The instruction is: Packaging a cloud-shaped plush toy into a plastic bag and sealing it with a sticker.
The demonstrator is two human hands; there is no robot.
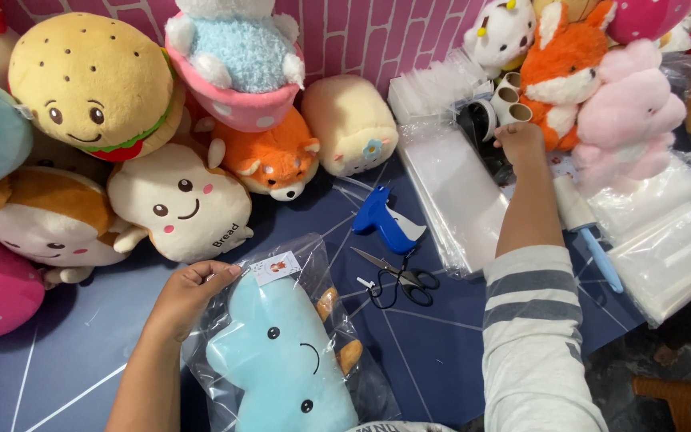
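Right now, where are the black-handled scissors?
In the head view, the black-handled scissors lie on the dark blue mat, centre-right, just below the blue plastic tagging gun and right of the bagged light-blue plush toy.

right arm [533, 320] — grey-and-white striped sleeve, pushed up | left arm [149, 376] — bare, no sleeve

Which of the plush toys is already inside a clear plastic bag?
The light blue plush toy with a smiling face, held at the bag's top by the left hand. The other plush toys lie unbagged along the pink wall.
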